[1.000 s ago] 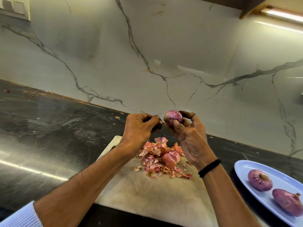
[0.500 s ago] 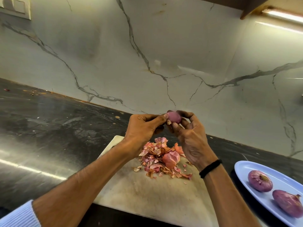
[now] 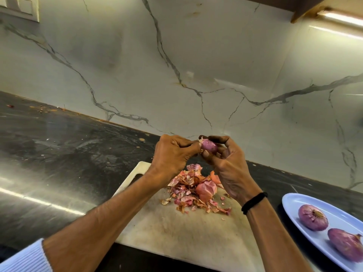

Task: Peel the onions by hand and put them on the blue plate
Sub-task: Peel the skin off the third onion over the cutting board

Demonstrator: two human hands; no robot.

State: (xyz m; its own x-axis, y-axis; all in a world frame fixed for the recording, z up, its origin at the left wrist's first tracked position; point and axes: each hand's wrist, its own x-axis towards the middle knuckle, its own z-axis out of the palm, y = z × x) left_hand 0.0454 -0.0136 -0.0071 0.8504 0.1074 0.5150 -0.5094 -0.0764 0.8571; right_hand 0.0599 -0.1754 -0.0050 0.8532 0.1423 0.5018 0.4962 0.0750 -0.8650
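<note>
two peeled purple onions point(image 3: 313, 217) are lying on the oval blue plate point(image 3: 290, 201) nearest the viewer, so that part is looking done. beyond them, what seems a pinkish unpeeled onion point(image 3: 206, 190) is waiting among papery skins point(image 3: 184, 181) on the pale cutting board point(image 3: 176, 228). farther out, the right hand point(image 3: 231, 171) is cradling a small purple onion point(image 3: 209, 146) in curled fingers while the left hand point(image 3: 172, 156) is pinching skin at its tip.

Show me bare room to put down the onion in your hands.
The onion could go on the blue plate along its far rim, beyond the two peeled onions crowding its near side. The cutting board is bare from the peel pile to its front edge; its far end is crowded. The counter left of it is open.
</note>
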